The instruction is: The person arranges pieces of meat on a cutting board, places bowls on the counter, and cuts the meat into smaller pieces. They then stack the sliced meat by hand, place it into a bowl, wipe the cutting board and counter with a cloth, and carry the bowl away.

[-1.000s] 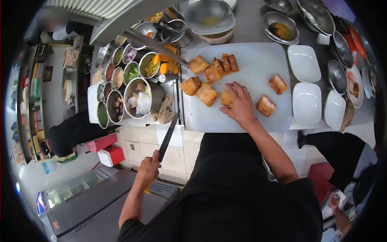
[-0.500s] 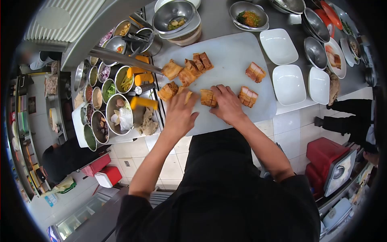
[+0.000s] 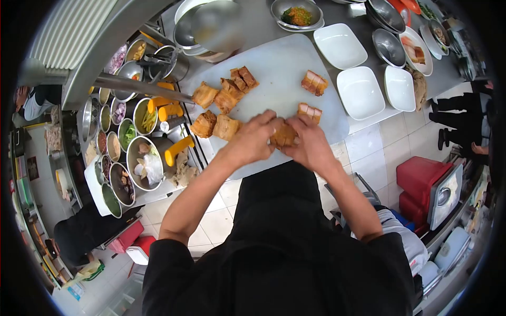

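Note:
Both hands meet around one sliced piece of browned meat (image 3: 283, 135) at the near part of the white cutting board (image 3: 274, 68). My left hand (image 3: 254, 138) has its fingers closed on the piece's left side. From the right, my right hand (image 3: 310, 141) grips the same piece. Another cut piece (image 3: 310, 112) lies just beyond my right hand, and a further one (image 3: 314, 82) is higher on the board. Several browned chunks (image 3: 226, 96) are grouped on the board's left side, one (image 3: 226, 127) close to my left hand.
White square dishes (image 3: 360, 93) stand right of the board. Metal bowls (image 3: 389, 47) are at the back right. To the left are ingredient containers (image 3: 145, 163) and yellow-handled tools (image 3: 179, 150). A metal bar (image 3: 142, 87) crosses the upper left. Other people (image 3: 458, 116) stand at the far right.
My left hand has moved right from the left chunks to the sliced piece, which now sits between both hands. The view has shifted, and a blurred round shape appears over the top-left bowl.

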Available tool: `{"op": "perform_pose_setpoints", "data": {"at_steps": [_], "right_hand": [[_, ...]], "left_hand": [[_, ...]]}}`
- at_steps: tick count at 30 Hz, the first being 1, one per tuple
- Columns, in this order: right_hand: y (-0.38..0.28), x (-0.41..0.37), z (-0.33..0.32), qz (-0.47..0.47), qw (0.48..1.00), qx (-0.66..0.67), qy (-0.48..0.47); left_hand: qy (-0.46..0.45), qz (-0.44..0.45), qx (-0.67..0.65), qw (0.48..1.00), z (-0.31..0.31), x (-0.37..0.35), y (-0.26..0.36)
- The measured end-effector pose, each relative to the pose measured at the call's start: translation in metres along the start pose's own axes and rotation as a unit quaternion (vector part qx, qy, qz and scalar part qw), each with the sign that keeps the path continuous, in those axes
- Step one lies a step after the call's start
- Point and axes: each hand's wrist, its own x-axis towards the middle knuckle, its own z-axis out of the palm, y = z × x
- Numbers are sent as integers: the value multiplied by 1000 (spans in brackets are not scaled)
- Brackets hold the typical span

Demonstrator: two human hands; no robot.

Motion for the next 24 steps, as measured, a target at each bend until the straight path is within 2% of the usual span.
{"op": "perform_pose_setpoints", "data": {"at_steps": [3, 7, 8, 10, 11, 12, 13, 16, 17, 18, 20, 24], "right_hand": [[2, -29, 12, 24, 998, 9, 53], [21, -36, 30, 49, 994, 40, 86], [22, -37, 28, 49, 994, 39, 89], [12, -44, 22, 70, 979, 39, 186], [16, -49, 28, 75, 979, 40, 188], [26, -54, 39, 177, 956, 165, 166], [33, -58, 46, 273, 908, 285, 140], [31, -49, 59, 268, 883, 331, 199], [29, -49, 55, 275, 887, 309, 206], [27, -45, 46, 274, 887, 309, 208], [23, -41, 31, 210, 879, 337, 263], [39, -21, 4, 201, 892, 308, 263]], "left_hand": [[-50, -1, -54, 997, 14, -7, 8], [-55, 12, -52, 997, 33, -5, 1], [-22, 6, -33, 999, 33, -7, 2], [5, 2, -14, 1000, 31, -12, -1], [-18, -90, -142, 986, 30, -15, -7], [-40, -181, -266, 946, 33, -17, -10], [-27, -247, -313, 917, 42, -14, -11], [-49, -278, -345, 895, 45, -3, 0], [-7, -271, -389, 880, 46, -1, 6], [-7, -269, -388, 882, 42, 5, 10], [27, -265, -422, 867, 38, 12, 18], [44, -248, -451, 856, 43, 47, 18]]}}
